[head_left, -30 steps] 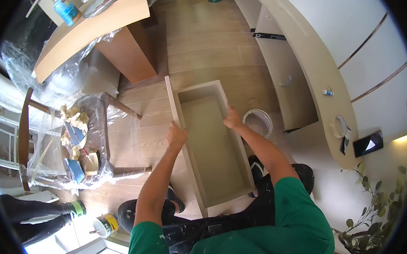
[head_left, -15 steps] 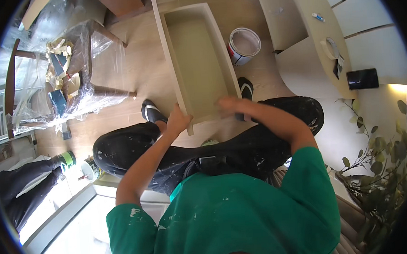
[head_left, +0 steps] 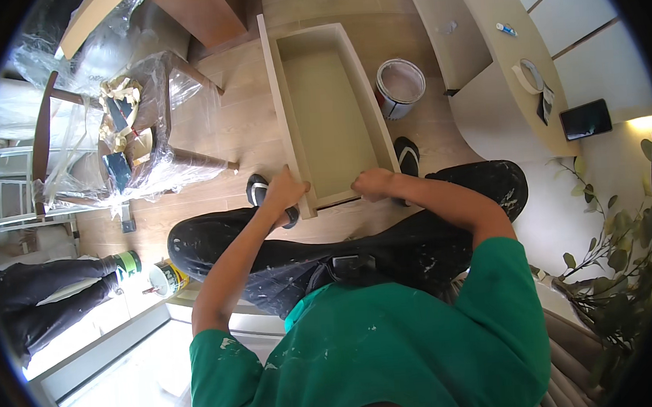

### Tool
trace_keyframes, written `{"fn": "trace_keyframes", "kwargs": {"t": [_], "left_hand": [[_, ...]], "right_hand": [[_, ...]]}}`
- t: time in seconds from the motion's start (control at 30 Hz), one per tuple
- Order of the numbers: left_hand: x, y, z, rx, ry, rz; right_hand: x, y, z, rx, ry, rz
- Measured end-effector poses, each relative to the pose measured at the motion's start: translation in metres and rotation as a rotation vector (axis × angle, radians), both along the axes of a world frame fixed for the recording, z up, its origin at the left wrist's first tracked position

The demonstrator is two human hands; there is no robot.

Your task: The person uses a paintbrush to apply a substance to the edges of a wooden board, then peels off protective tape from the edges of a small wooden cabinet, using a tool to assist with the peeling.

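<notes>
A pale beige drawer (head_left: 335,122) lies between my feet, its open side up and its long axis pointing away from me. Its taller panel (head_left: 283,117) runs along the left side and sticks out past the box at both ends. My left hand (head_left: 286,189) is closed around the near end of that panel. At the near right corner, my right hand (head_left: 373,184) rests with bent fingers against the rim of the short near wall. Whether a small thing is tucked under those fingers is hidden.
An open paint bucket (head_left: 401,87) stands right of the drawer. Farther right, a curved desk (head_left: 506,61) holds a tape roll (head_left: 529,77) and a phone (head_left: 585,120). Plastic-wrapped chairs (head_left: 166,101) are at left. Another person's legs (head_left: 58,291) show beside a paint can (head_left: 166,279).
My right hand, blurred by motion before, now appears sharper at the drawer's near right corner. The left hand keeps its hold. The whole view has shifted slightly.
</notes>
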State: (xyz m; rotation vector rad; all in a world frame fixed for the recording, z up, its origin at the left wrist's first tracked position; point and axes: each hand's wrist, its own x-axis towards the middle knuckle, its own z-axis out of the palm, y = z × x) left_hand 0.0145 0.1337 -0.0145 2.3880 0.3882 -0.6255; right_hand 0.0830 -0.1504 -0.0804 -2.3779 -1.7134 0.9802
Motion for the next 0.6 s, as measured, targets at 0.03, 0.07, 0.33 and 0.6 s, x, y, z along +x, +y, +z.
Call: {"fn": "trace_keyframes", "kwargs": {"t": [0.03, 0.07, 0.33, 0.6], "left_hand": [[0.005, 0.009, 0.005, -0.005, -0.021, 0.012], [0.013, 0.014, 0.024, -0.003, -0.005, -0.01], [0.095, 0.054, 0.16, -0.106, 0.136, -0.005], [0.172, 0.068, 0.281, -0.033, 0.272, -0.168]], "right_hand": [[0.004, 0.006, 0.015, 0.009, 0.013, 0.003], [0.008, 0.012, 0.03, 0.018, 0.028, 0.009], [0.046, 0.028, 0.157, 0.257, 0.081, -0.116], [0.065, 0.032, 0.276, 0.39, -0.024, -0.254]]}}
